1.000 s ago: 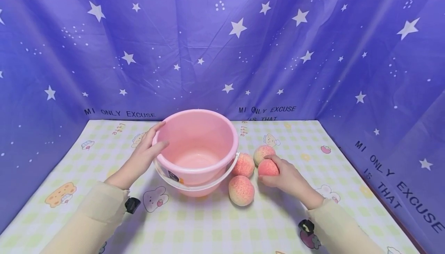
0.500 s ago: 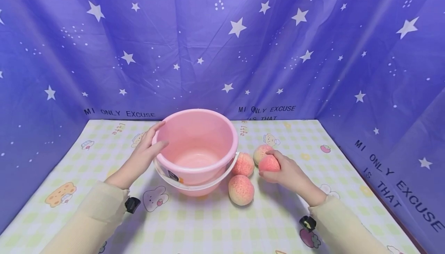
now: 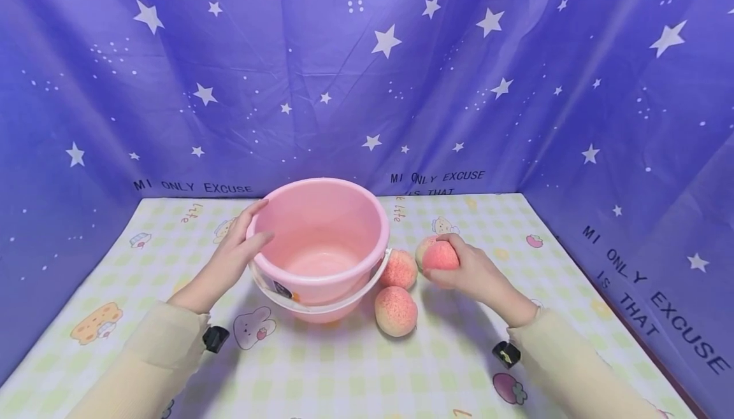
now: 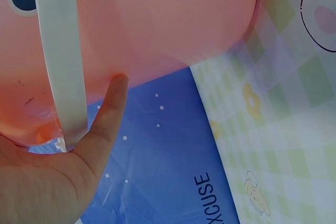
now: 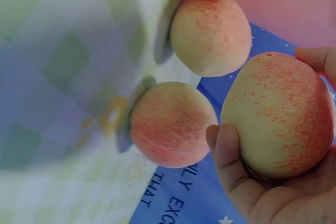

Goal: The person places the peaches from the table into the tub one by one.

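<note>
A pink bucket (image 3: 327, 221) with nothing in it stands at mid-table, tilted slightly. My left hand (image 3: 226, 263) grips its left rim, thumb over the inner side; the left wrist view shows a finger against the outer wall beside the white handle (image 4: 63, 51). My right hand (image 3: 478, 272) holds a peach (image 5: 281, 116) between thumb and fingers, raised off the cloth to the right of the bucket. Behind it sits another peach (image 3: 424, 252), partly covered in the head view. Two more peaches, one nearer (image 3: 396, 312) and one against the bucket (image 3: 401, 269), lie by the bucket's right side.
A checked tablecloth (image 3: 321, 374) with cartoon prints covers the table. Blue star-patterned curtains (image 3: 321, 37) hang behind and at both sides, meeting the table's back edge.
My right hand has lifted its peach slightly up and away, so it now overlaps the rear peach more. The left hand keeps its grip on the bucket; the head view shifted a little.
</note>
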### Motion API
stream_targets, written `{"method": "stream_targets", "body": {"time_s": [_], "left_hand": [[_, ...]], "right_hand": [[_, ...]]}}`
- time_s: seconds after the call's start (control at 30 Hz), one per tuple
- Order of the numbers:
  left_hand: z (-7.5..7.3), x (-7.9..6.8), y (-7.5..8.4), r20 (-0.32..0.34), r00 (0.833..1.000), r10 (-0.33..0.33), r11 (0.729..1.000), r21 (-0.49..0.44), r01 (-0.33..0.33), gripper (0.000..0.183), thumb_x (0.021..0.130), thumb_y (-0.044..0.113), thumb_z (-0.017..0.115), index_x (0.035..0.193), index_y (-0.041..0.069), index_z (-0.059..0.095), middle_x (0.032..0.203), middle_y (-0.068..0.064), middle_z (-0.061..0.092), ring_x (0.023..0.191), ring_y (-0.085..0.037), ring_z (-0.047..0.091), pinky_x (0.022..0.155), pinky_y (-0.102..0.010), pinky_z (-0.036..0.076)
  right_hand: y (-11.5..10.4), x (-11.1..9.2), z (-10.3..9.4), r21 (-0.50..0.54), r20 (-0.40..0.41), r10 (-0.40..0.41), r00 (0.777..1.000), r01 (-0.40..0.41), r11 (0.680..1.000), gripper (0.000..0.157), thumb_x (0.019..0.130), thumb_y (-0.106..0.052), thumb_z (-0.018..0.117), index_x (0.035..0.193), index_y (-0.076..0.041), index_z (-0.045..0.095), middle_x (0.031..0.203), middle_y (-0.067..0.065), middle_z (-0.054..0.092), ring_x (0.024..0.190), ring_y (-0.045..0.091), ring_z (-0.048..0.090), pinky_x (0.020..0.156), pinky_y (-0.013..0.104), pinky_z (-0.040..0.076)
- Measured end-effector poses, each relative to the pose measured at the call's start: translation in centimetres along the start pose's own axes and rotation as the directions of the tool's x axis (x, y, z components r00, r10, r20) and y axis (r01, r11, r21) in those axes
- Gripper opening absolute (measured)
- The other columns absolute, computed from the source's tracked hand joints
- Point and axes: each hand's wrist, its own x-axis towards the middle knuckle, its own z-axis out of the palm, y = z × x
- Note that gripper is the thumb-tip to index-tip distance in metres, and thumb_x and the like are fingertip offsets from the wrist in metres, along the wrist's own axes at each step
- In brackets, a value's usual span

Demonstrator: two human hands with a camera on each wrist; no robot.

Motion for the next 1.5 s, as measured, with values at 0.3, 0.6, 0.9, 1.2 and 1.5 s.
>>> {"method": "stream_targets", "body": {"time_s": [0.3, 0.6, 0.9, 1.2, 1.5], "left_hand": [[0.1, 0.0, 0.1, 0.002, 1.0, -0.004, 1.0, -0.007, 0.004, 0.069, 0.097, 0.028, 0.049, 0.159, 0.019, 0.019, 0.166, -0.013, 0.011, 0.152, -0.04, 0.007, 0.116, -0.072, 0.009], [0.0, -0.2, 0.2, 0.012, 1.0, -0.016, 1.0, 0.014, 0.015, 0.07, 0.098, 0.031, 0.049, 0.159, 0.02, 0.018, 0.166, -0.014, 0.01, 0.152, -0.041, 0.007, 0.114, -0.074, 0.01], [0.1, 0.0, 0.0, 0.006, 1.0, -0.004, 1.0, 0.01, 0.004, 0.071, 0.098, 0.03, 0.049, 0.159, 0.018, 0.017, 0.166, -0.014, 0.011, 0.152, -0.042, 0.007, 0.114, -0.075, 0.01], [0.1, 0.0, 0.0, 0.012, 1.0, -0.01, 1.0, 0.01, 0.01, 0.071, 0.098, 0.031, 0.049, 0.159, 0.02, 0.017, 0.166, -0.014, 0.01, 0.152, -0.041, 0.005, 0.113, -0.075, 0.01], [0.1, -0.1, 0.0, 0.001, 1.0, -0.008, 1.0, 0.009, 0.008, 0.07, 0.097, 0.031, 0.049, 0.159, 0.02, 0.018, 0.166, -0.015, 0.01, 0.152, -0.042, 0.006, 0.113, -0.076, 0.009]], "right_hand": [[-1.3, 0.4, -1.0, -0.004, -0.009, 0.002, 1.0, -0.002, 1.0, 0.069, 0.081, -0.042, 0.075, 0.136, -0.011, 0.047, 0.11, 0.017, 0.069, 0.087, 0.021, 0.068, 0.072, 0.033, 0.056], [-2.2, 0.7, -1.6, -0.036, -0.033, -0.015, 0.999, 0.013, 0.999, 0.067, 0.08, -0.045, 0.076, 0.133, -0.013, 0.049, 0.109, 0.016, 0.071, 0.09, 0.024, 0.07, 0.072, 0.036, 0.056], [-3.2, 1.4, -2.8, -0.042, -0.042, -0.054, 0.998, 0.052, 0.998, 0.067, 0.082, -0.041, 0.075, 0.132, -0.007, 0.045, 0.109, 0.021, 0.069, 0.09, 0.027, 0.07, 0.071, 0.036, 0.058], [-4.0, 1.3, -3.3, -0.029, -0.048, -0.052, 0.997, 0.051, 0.998, 0.062, 0.081, -0.041, 0.075, 0.126, -0.009, 0.046, 0.103, 0.018, 0.07, 0.084, 0.021, 0.069, 0.068, 0.031, 0.056], [-4.8, 1.6, -3.8, -0.035, -0.064, -0.089, 0.994, 0.087, 0.996, 0.058, 0.081, -0.041, 0.075, 0.124, -0.013, 0.048, 0.099, 0.014, 0.071, 0.081, 0.019, 0.068, 0.066, 0.03, 0.055]]}}
